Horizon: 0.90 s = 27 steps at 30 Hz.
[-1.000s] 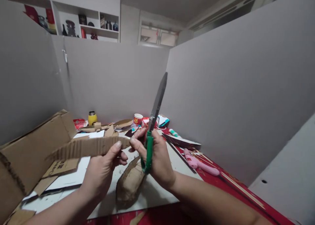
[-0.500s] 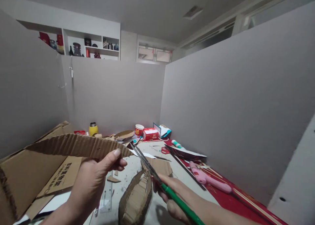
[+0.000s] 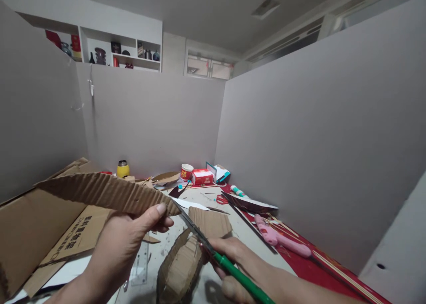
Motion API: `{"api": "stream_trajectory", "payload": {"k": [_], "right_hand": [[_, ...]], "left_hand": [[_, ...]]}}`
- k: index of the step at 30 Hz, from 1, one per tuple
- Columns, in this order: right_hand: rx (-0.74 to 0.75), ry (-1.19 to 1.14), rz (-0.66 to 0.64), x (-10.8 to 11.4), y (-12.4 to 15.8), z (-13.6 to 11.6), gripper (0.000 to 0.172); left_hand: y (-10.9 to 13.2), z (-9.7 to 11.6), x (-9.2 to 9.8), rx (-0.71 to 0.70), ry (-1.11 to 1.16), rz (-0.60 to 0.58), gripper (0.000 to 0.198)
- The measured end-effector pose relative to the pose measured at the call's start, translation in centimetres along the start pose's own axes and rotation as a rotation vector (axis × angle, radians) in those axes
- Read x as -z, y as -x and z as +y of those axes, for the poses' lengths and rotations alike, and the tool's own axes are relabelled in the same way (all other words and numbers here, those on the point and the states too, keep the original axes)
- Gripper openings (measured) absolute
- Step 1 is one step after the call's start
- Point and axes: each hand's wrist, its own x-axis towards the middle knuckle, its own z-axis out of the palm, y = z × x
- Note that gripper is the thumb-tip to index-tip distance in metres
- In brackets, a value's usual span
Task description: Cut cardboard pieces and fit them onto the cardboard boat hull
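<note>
My left hand (image 3: 124, 242) pinches a long strip of corrugated cardboard (image 3: 100, 191) near its right tip, thumb on top. The strip stretches up and to the left over the table. My right hand (image 3: 233, 264) grips green-handled scissors (image 3: 213, 250), whose blades point up and left and meet the strip's tip beside my left thumb. Below both hands a curved, boat-like cardboard shape (image 3: 179, 268) rests on the white board (image 3: 219, 211).
A large open cardboard box (image 3: 36, 228) fills the left side. A pink glue gun (image 3: 279, 239), thin wooden sticks (image 3: 336, 262) and red scissors (image 3: 221, 201) lie to the right. A yellow bottle (image 3: 123, 168), paper cup (image 3: 187, 171) and red box (image 3: 202, 176) stand at the back. Grey partitions enclose the table.
The scissors swung down from pointing upward until their blades reached the strip's tip. My left hand lifted and tilted the strip. The camera tipped upward.
</note>
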Motion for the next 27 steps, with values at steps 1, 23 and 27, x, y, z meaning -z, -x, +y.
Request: {"api": "stream_trajectory", "payload": {"k": [1, 23, 27], "right_hand": [[0.000, -0.002, -0.001, 0.0, 0.0, 0.0, 0.056], [0.074, -0.049, 0.010, -0.5, 0.4, 2.5, 0.035], [0.070, -0.008, 0.029, -0.5, 0.8, 2.9, 0.038]], "left_hand": [[0.0, -0.1, 0.1, 0.003, -0.003, -0.003, 0.023], [0.3, 0.6, -0.5, 0.092, -0.055, -0.105, 0.033], [0.4, 0.7, -0.6, 0.112, -0.097, -0.126, 0.036]]}}
